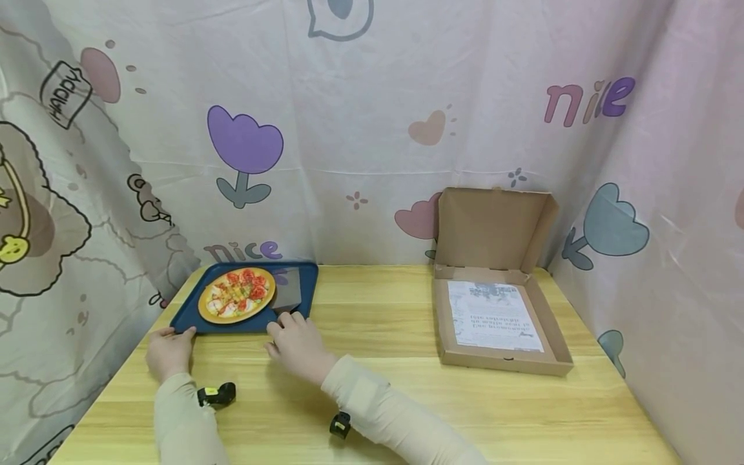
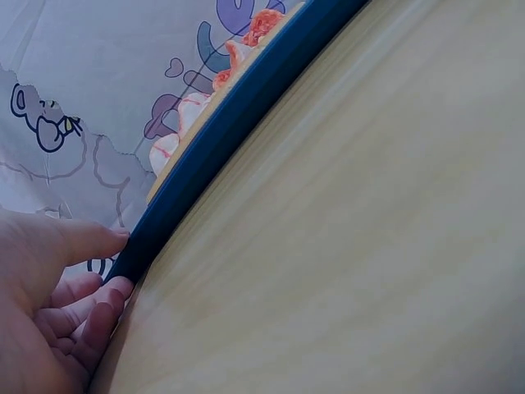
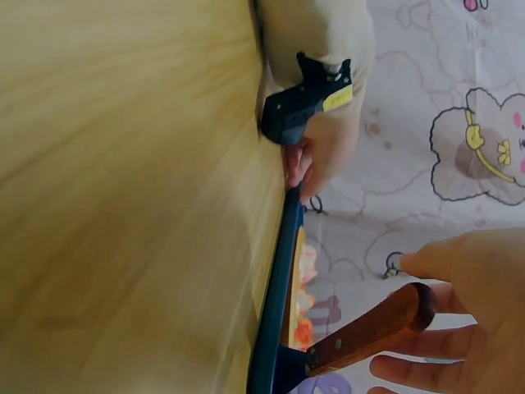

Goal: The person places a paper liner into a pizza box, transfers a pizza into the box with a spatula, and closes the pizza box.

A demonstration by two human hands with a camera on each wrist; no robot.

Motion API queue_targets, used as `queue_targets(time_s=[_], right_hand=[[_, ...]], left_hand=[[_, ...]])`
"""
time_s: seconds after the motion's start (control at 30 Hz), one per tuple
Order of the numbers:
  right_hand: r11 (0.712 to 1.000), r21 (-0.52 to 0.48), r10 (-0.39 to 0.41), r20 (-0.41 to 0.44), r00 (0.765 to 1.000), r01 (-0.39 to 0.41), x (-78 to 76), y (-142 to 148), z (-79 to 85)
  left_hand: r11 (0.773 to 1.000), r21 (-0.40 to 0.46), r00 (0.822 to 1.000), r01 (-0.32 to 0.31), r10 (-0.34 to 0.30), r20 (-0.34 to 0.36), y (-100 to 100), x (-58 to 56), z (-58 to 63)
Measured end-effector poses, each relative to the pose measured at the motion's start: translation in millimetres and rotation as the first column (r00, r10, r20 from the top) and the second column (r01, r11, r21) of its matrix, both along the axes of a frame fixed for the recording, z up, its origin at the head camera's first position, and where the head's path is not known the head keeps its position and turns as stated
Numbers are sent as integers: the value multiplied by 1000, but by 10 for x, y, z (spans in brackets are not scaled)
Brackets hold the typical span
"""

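Note:
In the head view a blue tray (image 1: 232, 328) lies at the back left of the table, bearing a yellow plate with a pizza (image 1: 237, 294). My left hand (image 1: 170, 354) pinches the tray's near left corner, thumb on the rim and fingers beneath, as the left wrist view shows. Beside the pizza lies the grey blade of a pizza server (image 1: 287, 292). Its wooden handle (image 3: 373, 330) slants up over the tray edge in the right wrist view. Around that handle my right hand (image 1: 299, 345) spreads its fingers, the thumb standing apart from it.
An open cardboard pizza box (image 1: 506, 368) stands at the right, its lid (image 1: 494, 229) raised against the curtain, a printed paper (image 1: 494, 316) inside. The patterned curtain (image 1: 360, 129) closes off the back and sides of the wooden table (image 1: 378, 323).

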State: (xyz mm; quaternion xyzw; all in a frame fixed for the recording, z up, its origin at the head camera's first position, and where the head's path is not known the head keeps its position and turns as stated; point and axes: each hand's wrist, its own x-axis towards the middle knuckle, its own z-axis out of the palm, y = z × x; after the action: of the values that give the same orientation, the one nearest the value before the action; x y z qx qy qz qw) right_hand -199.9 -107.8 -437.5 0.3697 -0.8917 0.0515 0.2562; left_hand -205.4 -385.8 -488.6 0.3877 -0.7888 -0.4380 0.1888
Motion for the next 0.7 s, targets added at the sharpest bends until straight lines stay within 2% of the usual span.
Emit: queue_targets(time_s=[0.2,0.43,0.7], right_hand=[[999,-11,-48,9,999,48,-98,45,-14],[990,62,-136,143,980,129,-205,103,22],[985,61,-171,181,968,163,-329,157,-1]], left_hand=[[1000,-3,1000,-9,9,-6,14,6,11],[1000,3,1000,-9,9,-9,19,13,13],[1000,1,1000,-12,12,-10,12,5,-4]])
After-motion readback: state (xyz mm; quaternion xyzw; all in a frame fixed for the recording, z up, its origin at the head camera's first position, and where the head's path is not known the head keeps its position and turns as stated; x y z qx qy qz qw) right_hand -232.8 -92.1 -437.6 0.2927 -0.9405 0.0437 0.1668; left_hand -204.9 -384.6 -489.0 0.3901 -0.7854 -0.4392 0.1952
